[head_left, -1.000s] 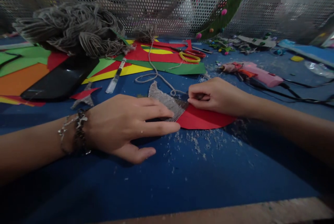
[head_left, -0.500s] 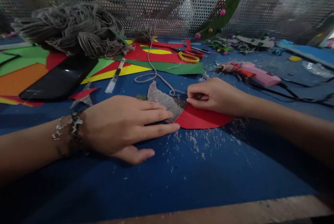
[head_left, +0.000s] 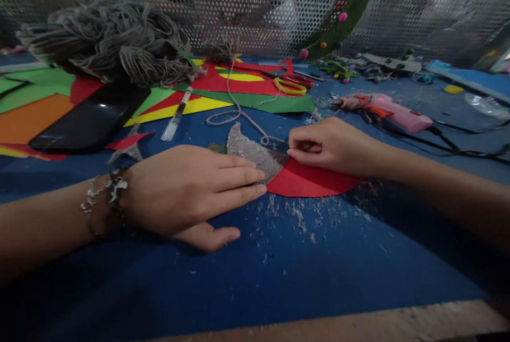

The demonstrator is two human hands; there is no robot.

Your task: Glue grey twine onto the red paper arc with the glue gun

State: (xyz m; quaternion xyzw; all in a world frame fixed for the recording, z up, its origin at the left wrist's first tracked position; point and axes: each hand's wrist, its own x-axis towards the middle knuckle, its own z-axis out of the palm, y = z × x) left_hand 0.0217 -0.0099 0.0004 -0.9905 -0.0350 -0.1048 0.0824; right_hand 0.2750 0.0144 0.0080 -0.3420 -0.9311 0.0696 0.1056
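A red paper cutout [head_left: 314, 178] lies flat on the blue table, its left part covered by rows of grey yarn [head_left: 253, 151]. My left hand [head_left: 195, 188] rests palm down with fingers stretched out, the fingertips on the yarn-covered part. Over the cutout's upper edge, my right hand [head_left: 319, 145] is closed in a pinch on a grey yarn strand [head_left: 249, 123]. This strand loops back from the fingers toward a small tuft of yarn [head_left: 223, 49]. The tips of the right fingers are partly hidden.
A large grey yarn bundle [head_left: 111, 44] and a black phone [head_left: 91, 119] lie left on coloured paper [head_left: 35, 113]. Behind are a glue stick [head_left: 177, 113] and yellow-handled scissors [head_left: 289, 87]. A pink glue gun [head_left: 398, 112] with black cables lies right. A perforated metal screen [head_left: 247, 7] stands behind.
The left fingers have drawn slightly closer together, and the lowest outstretched fingertip has pulled back a little to the left. The right hand stays pinched in nearly the same place.
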